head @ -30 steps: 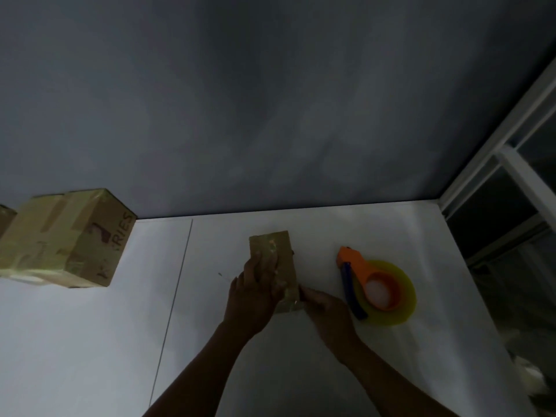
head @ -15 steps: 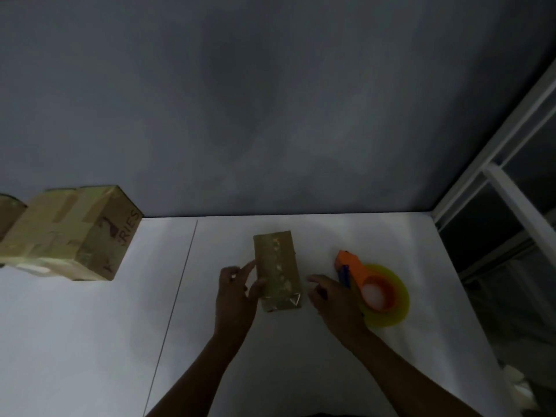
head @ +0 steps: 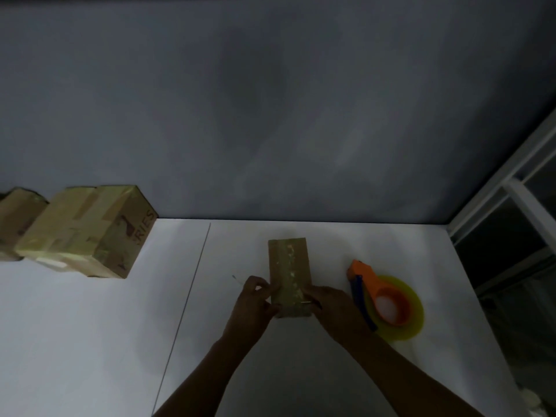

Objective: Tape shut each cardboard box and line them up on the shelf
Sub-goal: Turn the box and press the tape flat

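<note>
The left hand point(head: 255, 299) and the right hand point(head: 328, 302) close on the near end of a small cardboard box point(head: 289, 275), one on each long side, fingers curled against its walls and the thumbs at the top edge; the dim light hides whether the tips pinch a loose tape end or only press the cardboard. The box lies flat on the white shelf point(head: 301, 356), roughly midway between the shelf's left and right edges, its long axis pointing toward the back wall, a shiny strip of tape running along its top. It looks light and stiff enough to lift with a two-sided grasp across the narrow width, though the glossy tape is likely slick, so bare cardboard on the side walls is the better hold. Just right of the right hand rests an orange tape dispenser point(head: 379, 290) with its yellow roll. Toward the shelf's back left edge stands a larger taped box point(head: 87, 233), with another box point(head: 18, 218) beside it at the frame's edge.
</note>
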`<action>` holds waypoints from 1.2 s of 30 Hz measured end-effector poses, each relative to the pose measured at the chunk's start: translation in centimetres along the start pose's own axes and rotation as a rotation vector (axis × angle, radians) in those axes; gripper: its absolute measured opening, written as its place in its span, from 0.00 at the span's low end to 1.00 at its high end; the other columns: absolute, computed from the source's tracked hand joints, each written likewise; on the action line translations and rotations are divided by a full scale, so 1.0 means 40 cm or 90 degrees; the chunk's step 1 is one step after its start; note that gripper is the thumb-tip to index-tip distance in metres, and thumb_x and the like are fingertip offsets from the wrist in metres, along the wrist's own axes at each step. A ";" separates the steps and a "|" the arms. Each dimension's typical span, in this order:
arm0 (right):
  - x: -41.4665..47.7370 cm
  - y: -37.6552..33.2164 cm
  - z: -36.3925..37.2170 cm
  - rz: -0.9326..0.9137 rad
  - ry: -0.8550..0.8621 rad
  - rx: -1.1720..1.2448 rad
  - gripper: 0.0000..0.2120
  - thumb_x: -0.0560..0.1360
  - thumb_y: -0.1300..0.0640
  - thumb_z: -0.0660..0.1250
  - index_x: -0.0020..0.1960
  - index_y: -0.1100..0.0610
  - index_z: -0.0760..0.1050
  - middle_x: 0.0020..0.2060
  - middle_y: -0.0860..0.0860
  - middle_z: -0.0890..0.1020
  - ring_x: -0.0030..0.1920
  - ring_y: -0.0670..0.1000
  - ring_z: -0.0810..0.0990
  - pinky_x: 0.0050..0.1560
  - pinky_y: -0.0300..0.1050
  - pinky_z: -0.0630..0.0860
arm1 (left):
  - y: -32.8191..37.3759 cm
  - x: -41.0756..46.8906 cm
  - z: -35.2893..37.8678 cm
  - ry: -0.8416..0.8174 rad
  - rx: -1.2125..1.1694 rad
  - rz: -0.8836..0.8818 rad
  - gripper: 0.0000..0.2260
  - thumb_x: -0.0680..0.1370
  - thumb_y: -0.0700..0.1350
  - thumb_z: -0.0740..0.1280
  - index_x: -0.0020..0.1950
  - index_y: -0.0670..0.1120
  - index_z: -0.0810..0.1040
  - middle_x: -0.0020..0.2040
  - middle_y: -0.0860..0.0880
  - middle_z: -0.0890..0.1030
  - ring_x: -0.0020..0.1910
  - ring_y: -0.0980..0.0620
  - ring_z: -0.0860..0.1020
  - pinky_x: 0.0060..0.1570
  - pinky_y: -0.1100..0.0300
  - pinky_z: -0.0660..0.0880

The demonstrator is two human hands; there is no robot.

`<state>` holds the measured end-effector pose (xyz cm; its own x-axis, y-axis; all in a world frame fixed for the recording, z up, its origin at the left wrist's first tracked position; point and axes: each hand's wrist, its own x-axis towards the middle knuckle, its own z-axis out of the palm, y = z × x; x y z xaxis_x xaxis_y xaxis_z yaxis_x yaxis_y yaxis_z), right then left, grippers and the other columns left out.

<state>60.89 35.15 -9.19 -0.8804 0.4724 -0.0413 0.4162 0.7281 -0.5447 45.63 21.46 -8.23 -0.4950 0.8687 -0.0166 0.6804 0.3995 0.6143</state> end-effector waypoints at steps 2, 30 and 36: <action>0.008 -0.006 -0.011 -0.016 0.007 -0.065 0.16 0.79 0.58 0.57 0.63 0.60 0.76 0.53 0.55 0.81 0.53 0.52 0.81 0.53 0.36 0.73 | -0.006 -0.003 0.002 -0.003 0.025 0.027 0.16 0.76 0.48 0.69 0.62 0.46 0.76 0.60 0.50 0.68 0.40 0.60 0.73 0.39 0.81 0.67; -0.010 -0.016 -0.042 0.237 0.100 0.113 0.17 0.80 0.54 0.60 0.68 0.54 0.70 0.65 0.52 0.75 0.61 0.50 0.75 0.65 0.45 0.70 | -0.026 0.070 -0.049 0.017 0.231 0.283 0.19 0.69 0.58 0.71 0.57 0.51 0.80 0.62 0.45 0.76 0.64 0.45 0.71 0.63 0.48 0.68; -0.029 -0.054 -0.005 0.306 0.132 0.479 0.34 0.78 0.56 0.65 0.77 0.53 0.50 0.70 0.42 0.57 0.70 0.44 0.61 0.65 0.40 0.65 | 0.041 0.059 0.007 -0.024 0.225 0.235 0.25 0.71 0.63 0.60 0.58 0.47 0.75 0.58 0.46 0.79 0.59 0.46 0.74 0.58 0.49 0.75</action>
<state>61.05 33.13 -7.81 -0.5629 0.7729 -0.2930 0.4049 -0.0512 -0.9129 45.73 24.25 -7.49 -0.1720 0.9780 0.1177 0.9505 0.1334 0.2805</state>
